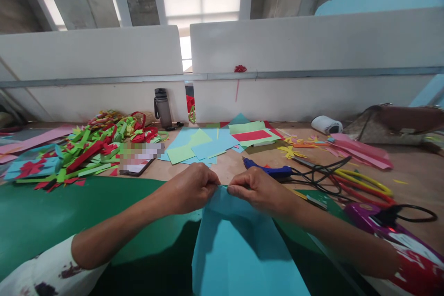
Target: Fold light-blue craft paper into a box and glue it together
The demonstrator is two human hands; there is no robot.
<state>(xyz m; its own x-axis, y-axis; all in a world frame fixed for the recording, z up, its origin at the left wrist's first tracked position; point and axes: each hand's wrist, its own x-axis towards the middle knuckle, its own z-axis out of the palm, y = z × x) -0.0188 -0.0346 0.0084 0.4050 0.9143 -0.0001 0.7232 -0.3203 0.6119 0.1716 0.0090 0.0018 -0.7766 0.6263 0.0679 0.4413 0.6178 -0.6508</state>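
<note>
A large sheet of blue paper point(243, 254) hangs toward me over a green mat point(145, 236), its top edge pinched between both hands. My left hand point(194, 187) is closed on the upper left corner, thumb against the bent forefinger. Close beside it, my right hand point(256, 187) pinches the same edge a little to the right. Faint crease lines run down the sheet, and shadows of my arms fall across it. The lower end of the sheet passes out of view at the bottom.
Cut paper scraps point(93, 148) heap at the left near a phone point(138, 159) and a grey bottle point(162, 108). Coloured sheets point(208, 143) lie ahead. At the right are a blue glue gun point(267, 169), scissors, cables point(322, 180), a purple power strip point(367, 222) and a bag point(395, 125).
</note>
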